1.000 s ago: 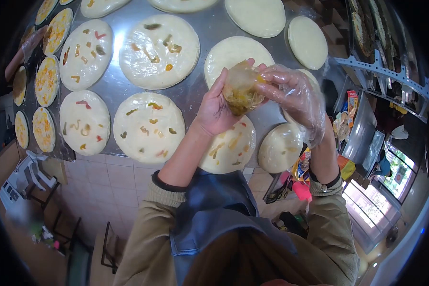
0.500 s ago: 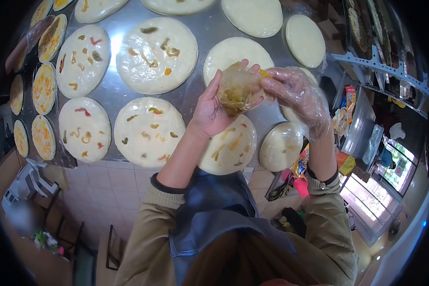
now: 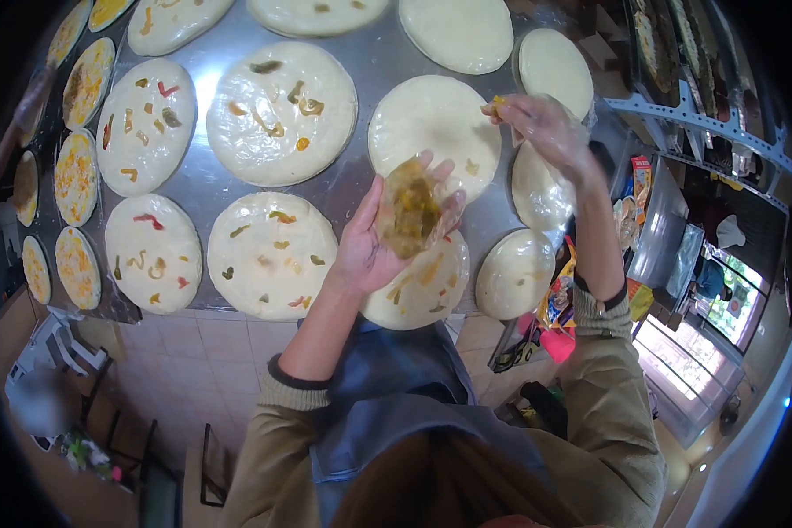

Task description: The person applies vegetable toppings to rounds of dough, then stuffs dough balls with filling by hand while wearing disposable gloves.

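Note:
My left hand (image 3: 367, 242) is wrapped round a translucent plastic bag (image 3: 411, 207) holding yellow-green strips. My right hand (image 3: 546, 128), in a clear plastic glove, pinches small yellow-orange pieces (image 3: 498, 104) between its fingertips. It is over the right edge of a pale dough round (image 3: 414, 123) that has one small piece on it. Below the bag lies a dough round (image 3: 422, 286) with several coloured strips. Further left, a large dough round (image 3: 282, 106) and another (image 3: 273, 251) bear scattered strips.
Dough rounds cover the metal table (image 3: 172, 290). At the far left are rounds with orange-yellow topping (image 3: 77, 179). A blue metal rack (image 3: 704, 119) stands at the right. Part of another person's blurred arm (image 3: 37, 97) shows at the upper left.
My right hand has moved away from the bag, up and right, with pieces in its fingertips. My left hand and the bag have shifted slightly left and down. A small piece now shows on the dough.

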{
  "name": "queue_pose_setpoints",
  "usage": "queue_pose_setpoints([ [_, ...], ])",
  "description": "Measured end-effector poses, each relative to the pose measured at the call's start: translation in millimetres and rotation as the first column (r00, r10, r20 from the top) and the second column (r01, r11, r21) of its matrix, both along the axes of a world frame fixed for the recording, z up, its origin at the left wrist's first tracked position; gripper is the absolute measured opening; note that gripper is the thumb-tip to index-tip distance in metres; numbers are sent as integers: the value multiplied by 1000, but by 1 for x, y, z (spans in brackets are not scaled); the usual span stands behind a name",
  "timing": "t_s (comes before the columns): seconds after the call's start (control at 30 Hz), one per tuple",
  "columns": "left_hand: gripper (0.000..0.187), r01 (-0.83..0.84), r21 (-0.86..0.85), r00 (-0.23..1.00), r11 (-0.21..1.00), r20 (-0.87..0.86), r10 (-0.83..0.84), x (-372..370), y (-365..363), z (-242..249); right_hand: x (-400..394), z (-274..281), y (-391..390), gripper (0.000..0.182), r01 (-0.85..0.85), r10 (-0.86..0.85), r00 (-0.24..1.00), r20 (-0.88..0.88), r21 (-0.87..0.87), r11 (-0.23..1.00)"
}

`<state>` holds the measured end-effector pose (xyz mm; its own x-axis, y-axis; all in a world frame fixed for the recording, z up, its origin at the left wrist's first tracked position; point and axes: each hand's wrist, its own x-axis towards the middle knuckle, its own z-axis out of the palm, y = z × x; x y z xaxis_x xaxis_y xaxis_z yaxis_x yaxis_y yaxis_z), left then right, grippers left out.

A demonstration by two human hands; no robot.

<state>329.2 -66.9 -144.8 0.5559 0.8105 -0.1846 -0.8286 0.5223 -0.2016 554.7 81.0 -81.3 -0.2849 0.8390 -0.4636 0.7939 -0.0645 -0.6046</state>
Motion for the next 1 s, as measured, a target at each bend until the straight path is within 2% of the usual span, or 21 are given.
queue_pose_setpoints([
  [0.1,60,36,37,996,999,-88,-33,-6,-16,8,8,-40,18,35,-78,69,976,205,34,996],
  [0.3,61,63,19,990,998,-126,-60,-15,-33,11,-26,-74,22,34,-338,178,886,428,334,880],
  [0.4,60,28,-16,994,999,-109,-29,-18,-32,9,-46,-74,15,37,-356,169,882,440,387,851],
  [0.5,60,-16,-12,997,1000,-78,15,-21,-26,7,-64,-62,11,38,-251,153,935,320,293,922],
  [0.6,59,-52,-13,997,999,-60,52,-24,-19,5,-64,-71,12,34,-328,195,878,437,252,910],
  [0.7,59,-80,-20,997,997,-10,80,-24,-12,5,-60,-55,9,40,-293,185,894,408,220,931],
  [0.8,58,-92,9,996,996,-9,93,-21,-6,5,-63,-7,-7,37,-209,177,976,126,332,920],
  [0.87,58,-95,22,995,995,8,95,-20,-2,4,-82,43,-32,19,-151,139,989,58,395,906],
  [1.0,57,-124,-6,992,992,4,124,-15,6,11,-102,61,-70,19,-414,351,908,228,361,836],
])
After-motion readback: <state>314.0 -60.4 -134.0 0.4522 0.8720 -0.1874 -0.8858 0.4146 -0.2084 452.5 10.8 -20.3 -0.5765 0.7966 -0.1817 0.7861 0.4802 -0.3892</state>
